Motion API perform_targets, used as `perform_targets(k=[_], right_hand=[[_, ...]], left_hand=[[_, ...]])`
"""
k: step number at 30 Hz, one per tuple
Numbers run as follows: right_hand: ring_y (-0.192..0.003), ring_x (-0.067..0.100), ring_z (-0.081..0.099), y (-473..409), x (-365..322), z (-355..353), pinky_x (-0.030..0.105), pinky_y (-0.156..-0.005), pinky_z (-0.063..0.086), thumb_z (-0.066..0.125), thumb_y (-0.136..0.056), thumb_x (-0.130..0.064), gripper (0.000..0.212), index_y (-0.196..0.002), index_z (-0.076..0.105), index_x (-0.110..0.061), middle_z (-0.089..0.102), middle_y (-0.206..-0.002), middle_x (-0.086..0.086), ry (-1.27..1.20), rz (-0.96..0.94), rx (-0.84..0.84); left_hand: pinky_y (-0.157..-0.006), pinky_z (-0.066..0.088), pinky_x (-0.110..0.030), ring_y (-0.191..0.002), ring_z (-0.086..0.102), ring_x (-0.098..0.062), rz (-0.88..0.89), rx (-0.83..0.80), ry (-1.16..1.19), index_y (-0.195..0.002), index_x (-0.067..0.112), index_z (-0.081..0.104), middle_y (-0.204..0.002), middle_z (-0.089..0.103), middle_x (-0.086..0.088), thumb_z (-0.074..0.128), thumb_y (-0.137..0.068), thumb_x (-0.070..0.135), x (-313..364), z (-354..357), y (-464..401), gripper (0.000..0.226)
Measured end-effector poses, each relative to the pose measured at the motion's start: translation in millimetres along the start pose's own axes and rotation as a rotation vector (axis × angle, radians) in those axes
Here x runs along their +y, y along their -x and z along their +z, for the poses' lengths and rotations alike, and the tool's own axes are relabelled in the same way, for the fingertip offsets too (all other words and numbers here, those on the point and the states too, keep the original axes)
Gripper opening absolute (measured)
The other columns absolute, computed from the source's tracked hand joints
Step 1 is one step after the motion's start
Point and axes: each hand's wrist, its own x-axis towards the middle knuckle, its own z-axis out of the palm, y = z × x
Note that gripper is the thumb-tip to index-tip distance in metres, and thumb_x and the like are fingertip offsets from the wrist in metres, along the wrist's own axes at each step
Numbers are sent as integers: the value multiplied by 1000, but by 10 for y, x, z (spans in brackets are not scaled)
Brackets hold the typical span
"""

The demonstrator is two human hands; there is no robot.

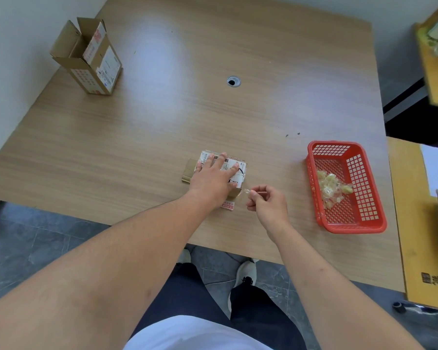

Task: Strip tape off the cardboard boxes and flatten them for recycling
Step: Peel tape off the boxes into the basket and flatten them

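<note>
Left of the red basket (347, 188), the spread left hand (213, 176) pressed the label-covered flattened box (234, 173) while the right hand (268, 204) pinched clear tape (247, 192).

A light wood-grain desk (162, 117) with a round metal cable grommet (233, 81) near its middle fills most of the view. Pale white walls (13, 59) meet behind its far-left corner. Grey stone-look floor tiles (23, 243) run beneath the near edge. Soft overhead light glares on the desktop.
</note>
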Motion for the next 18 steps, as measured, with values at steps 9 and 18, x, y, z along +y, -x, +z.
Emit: perform_targets(k=[9, 18], right_hand=[[-82, 17, 72, -101, -79, 125, 41, -82, 62, 69, -91, -33, 7, -87, 73, -38, 69, -104, 4, 87, -31, 93], [-71, 13, 74, -49, -152, 239, 42, -76, 63, 75, -89, -20, 13, -86, 72, -32, 74, -72, -5, 19, -55, 187]], left_hand=[[-126, 5, -53, -157, -5, -28, -27, 14, -6, -159, 44, 15, -171, -4, 2, 37, -106, 52, 75, 17, 18, 58], [-126, 4, -53, -157, -6, -29, -23, 16, -8, -160, 44, 15, -171, -5, 1, 37, -106, 52, 72, 21, 23, 58]])
